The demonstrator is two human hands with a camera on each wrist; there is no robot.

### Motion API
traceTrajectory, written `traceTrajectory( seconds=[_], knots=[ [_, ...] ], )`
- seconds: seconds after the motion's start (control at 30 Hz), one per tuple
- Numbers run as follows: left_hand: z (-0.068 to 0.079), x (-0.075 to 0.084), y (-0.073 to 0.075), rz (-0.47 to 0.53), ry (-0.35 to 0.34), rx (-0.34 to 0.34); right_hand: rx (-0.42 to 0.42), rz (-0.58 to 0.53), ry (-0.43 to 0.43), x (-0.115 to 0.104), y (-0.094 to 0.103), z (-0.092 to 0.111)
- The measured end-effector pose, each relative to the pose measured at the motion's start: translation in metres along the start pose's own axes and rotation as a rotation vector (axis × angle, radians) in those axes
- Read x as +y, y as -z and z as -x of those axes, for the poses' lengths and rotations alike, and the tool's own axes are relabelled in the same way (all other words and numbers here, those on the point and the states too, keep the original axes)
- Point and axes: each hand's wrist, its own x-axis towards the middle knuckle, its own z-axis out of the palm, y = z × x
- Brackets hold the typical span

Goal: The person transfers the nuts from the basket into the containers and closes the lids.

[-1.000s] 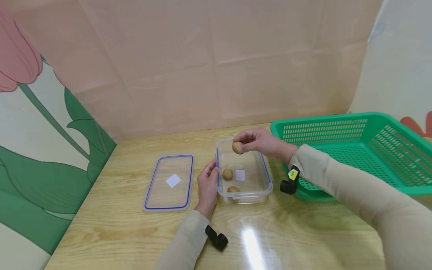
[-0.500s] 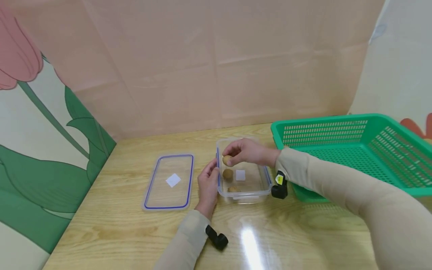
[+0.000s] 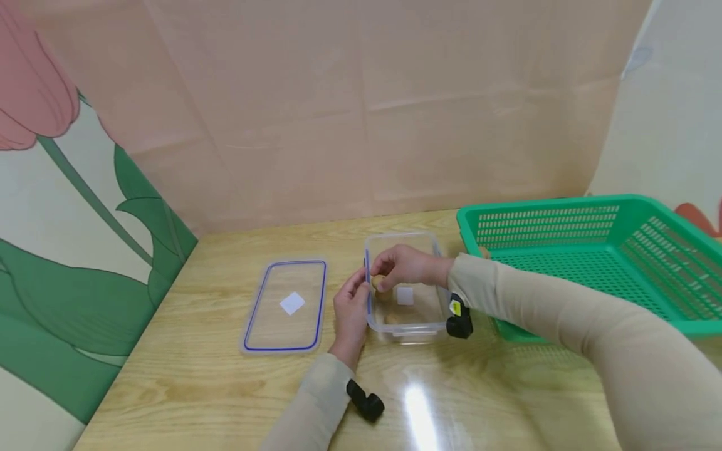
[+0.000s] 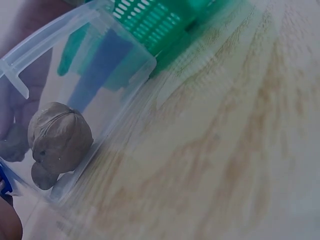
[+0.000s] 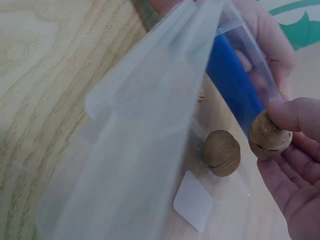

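Inside the clear plastic food container (image 3: 418, 328), my right hand (image 3: 403, 264) pinches a walnut (image 5: 270, 136) between thumb and fingers, low by the blue-trimmed left wall. Below it on the container floor lies another walnut (image 5: 221, 153), beside a white label (image 5: 193, 201). A further walnut sits near the front, seen faintly through the plastic. In the left wrist view, walnuts (image 4: 60, 135) show blurred behind the wall. My left hand (image 3: 350, 313) holds the container's left side from outside, thumb close to the rim.
The container's lid (image 3: 284, 279), with a blue seal and white label, lies flat to the left. A green plastic basket (image 3: 541, 210) stands at the right under my right forearm. A brown walnut (image 3: 484, 252) shows at its left inner wall.
My right hand has moved left and down into the container, carrying the walnut from above the far end to beside the left wall. My left hand has stayed in place.
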Motion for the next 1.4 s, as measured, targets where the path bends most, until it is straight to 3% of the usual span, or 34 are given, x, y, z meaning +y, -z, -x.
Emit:
traceTrajectory(
  seconds=[0.37, 0.67, 0.9, 1.2, 1.4],
  knots=[
    [0.0, 0.0, 0.0, 0.017, -0.004, -0.005, 0.02, 0.052, -0.059, 0.0, -0.004, -0.004],
    [-0.001, -0.001, -0.001, 0.014, -0.015, -0.016, 0.089, 0.004, 0.025, -0.005, 0.005, -0.001],
    [-0.002, 0.0, 0.0, 0.026, 0.008, -0.009, 0.17, -0.083, 0.073, -0.013, 0.024, 0.011],
    [-0.001, 0.002, 0.003, -0.003, 0.009, 0.004, 0.266, -0.123, 0.004, -0.007, 0.06, 0.039],
    [0.005, 0.017, 0.006, -0.005, 0.019, 0.002, 0.322, -0.133, 0.016, 0.0, 0.075, 0.058]
  ],
)
